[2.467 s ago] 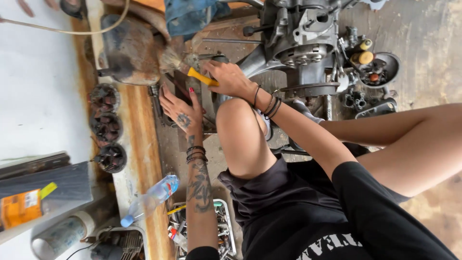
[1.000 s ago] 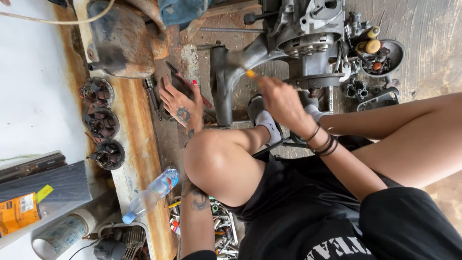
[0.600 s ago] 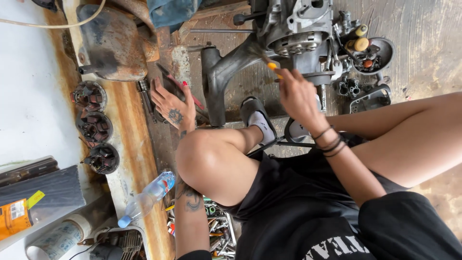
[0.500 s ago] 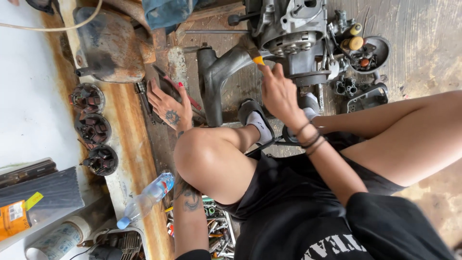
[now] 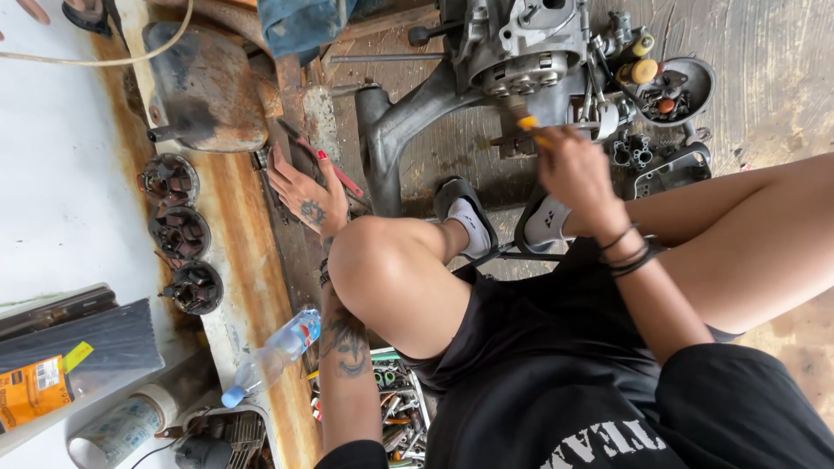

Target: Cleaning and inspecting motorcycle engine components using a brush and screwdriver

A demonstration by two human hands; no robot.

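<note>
Right hand: fingers closed round a yellow-handled tool, its tip against the grey engine casing on the floor.
Left hand: fingers spread flat, resting on a red-handled tool beside the rusty ledge.
Round metal dish: holds small engine parts, right of the casing.
Toolbox: full of loose bits and sockets, by the left arm.
Plastic bottle: lying on the ledge, blue cap, contents unclear.

An orange box with a yellow tag lay at lower left. A blue-labelled clear plastic bottle lay at lower centre-left.
</note>
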